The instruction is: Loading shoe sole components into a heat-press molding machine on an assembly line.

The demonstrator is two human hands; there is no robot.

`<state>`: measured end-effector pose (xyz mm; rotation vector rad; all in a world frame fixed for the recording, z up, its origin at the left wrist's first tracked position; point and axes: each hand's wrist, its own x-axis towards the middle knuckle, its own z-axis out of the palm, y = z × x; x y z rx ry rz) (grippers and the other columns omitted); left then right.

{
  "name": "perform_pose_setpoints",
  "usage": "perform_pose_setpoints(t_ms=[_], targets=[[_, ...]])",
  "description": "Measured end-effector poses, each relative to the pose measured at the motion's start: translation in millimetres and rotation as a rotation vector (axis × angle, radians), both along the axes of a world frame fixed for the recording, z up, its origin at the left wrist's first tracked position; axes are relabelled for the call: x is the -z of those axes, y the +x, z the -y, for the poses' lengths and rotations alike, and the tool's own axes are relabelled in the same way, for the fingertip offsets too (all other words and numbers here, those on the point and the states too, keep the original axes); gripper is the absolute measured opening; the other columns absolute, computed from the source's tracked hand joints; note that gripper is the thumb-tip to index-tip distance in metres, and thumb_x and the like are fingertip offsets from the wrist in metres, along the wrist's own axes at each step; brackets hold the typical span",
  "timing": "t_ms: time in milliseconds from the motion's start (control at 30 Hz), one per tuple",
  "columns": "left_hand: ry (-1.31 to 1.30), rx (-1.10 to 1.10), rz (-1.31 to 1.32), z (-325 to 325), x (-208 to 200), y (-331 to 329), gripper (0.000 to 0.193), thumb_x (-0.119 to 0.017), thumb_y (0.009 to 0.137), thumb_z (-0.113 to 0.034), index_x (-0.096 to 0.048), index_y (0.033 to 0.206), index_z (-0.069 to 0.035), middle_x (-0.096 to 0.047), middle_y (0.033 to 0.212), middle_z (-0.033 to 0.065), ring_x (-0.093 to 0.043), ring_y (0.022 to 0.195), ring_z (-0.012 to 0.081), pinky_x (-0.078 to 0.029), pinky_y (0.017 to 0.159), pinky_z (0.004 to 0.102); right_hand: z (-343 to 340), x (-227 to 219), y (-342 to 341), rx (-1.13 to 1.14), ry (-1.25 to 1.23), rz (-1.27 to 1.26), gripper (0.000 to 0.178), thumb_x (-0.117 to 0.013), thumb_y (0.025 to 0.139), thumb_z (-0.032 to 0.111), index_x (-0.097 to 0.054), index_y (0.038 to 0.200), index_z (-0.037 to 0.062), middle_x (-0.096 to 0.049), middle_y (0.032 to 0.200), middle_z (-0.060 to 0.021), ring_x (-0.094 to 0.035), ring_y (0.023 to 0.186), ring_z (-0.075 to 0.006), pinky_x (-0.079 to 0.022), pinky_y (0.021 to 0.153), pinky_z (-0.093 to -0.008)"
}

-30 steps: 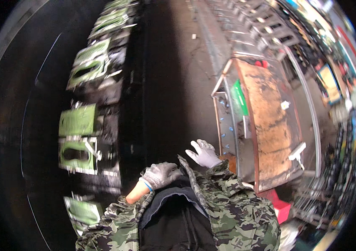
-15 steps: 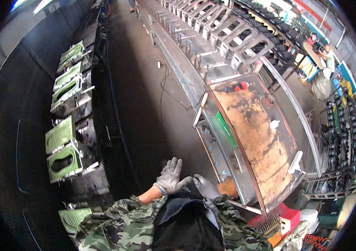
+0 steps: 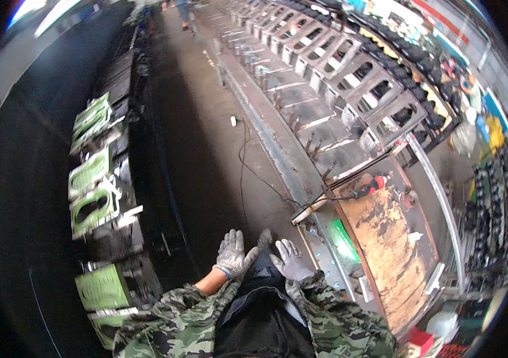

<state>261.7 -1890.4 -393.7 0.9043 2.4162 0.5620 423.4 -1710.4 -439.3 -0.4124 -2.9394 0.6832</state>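
My left hand [image 3: 235, 255], in a grey-white knit glove, is held out in front of my body with its fingers spread and nothing in it. Beside it, my right hand [image 3: 291, 261] is gloved too, its fingers apart and holding nothing. Dark trousers and a shoe [image 3: 266, 237] show between the hands. Nearest on the right stands a workbench with a worn, stained wooden top [image 3: 385, 256]. On the left runs a row of green panels [image 3: 103, 287], some with oval openings, on dark stands. Neither hand touches the bench or the panels.
An aisle floor [image 3: 206, 143] leads ahead, with a thin cable [image 3: 243, 156] lying on it. Grey frames with oval openings [image 3: 406, 113] line the right. A red-and-black tool [image 3: 374, 186] lies on the bench; a green object [image 3: 344, 240] is below. People stand far off.
The bench, frames and green panels have shifted down the picture as I move forward along the aisle. My right hand's fingers have spread; my left hand stays open.
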Motion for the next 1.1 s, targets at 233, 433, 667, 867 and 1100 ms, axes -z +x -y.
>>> perform_pose_setpoints(t_ms=[233, 433, 667, 867, 1100], targets=[[0.044, -0.101, -0.236, -20.1, -4.8, -100.3, 0.098, -0.052, 0.091, -0.056, -0.012, 0.15, 0.012, -0.006, 0.153, 0.0426, -0.012, 0.143, 0.0551, -0.013, 0.118, 0.0545, -17.4, 2.3, -142.9, 0.014, -0.061, -0.025, 0.065, -0.04, 0.1, 0.05, -0.043, 0.141, -0.0009, -0.044, 0.144, -0.0245, -0.042, 0.133, -0.0411, -0.029, 0.114, -0.0486], [0.052, 0.357, -0.379, -68.3, 49.1, -233.0, 0.081, -0.051, 0.096, -0.045, -0.023, 0.148, 0.011, -0.018, 0.151, 0.0415, -0.022, 0.14, 0.0558, -0.026, 0.115, 0.0533, -70.3, -62.1, -243.5, 0.218, -0.251, -0.228, 0.049, -0.048, 0.099, 0.039, -0.056, 0.12, -0.0042, -0.059, 0.12, -0.0229, -0.056, 0.111, -0.0409, -0.043, 0.1, -0.0472], [-0.033, 0.837, -0.107, -204.6, 33.3, -272.0, 0.091, -0.047, 0.095, -0.053, -0.014, 0.149, 0.012, -0.011, 0.154, 0.0394, -0.014, 0.143, 0.054, -0.018, 0.117, 0.0573, -55.3, 12.3, -154.6, 0.84, -0.067, 0.113, 0.054, -0.05, 0.097, 0.041, -0.049, 0.139, 0.0065, -0.048, 0.141, -0.0236, -0.041, 0.135, -0.0423, -0.036, 0.111, -0.0493], [0.025, 1.52, -0.111, -300.8, 38.2, -215.4, 0.098, -0.047, 0.094, -0.056, -0.006, 0.15, 0.013, -0.006, 0.155, 0.0388, -0.011, 0.143, 0.054, -0.014, 0.119, 0.0529, 67.5, -33.7, -77.7, 1.708, 0.021, 0.115, 0.065, -0.049, 0.098, 0.041, -0.043, 0.137, -0.0101, -0.044, 0.142, -0.0316, -0.041, 0.134, -0.046, -0.03, 0.114, -0.0524], [-0.153, 2.073, -0.079, -295.1, -25.0, -38.7, 0.097, -0.039, 0.093, -0.065, -0.005, 0.154, 0.002, -0.01, 0.158, 0.032, -0.023, 0.142, 0.0503, -0.022, 0.118, 0.048, 172.1, -6.1, -124.9, 2.221, 0.116, -0.1, 0.056, -0.054, 0.096, 0.03, -0.048, 0.13, -0.0141, -0.05, 0.134, -0.0348, -0.049, 0.126, -0.0462, -0.037, 0.111, -0.0492]])
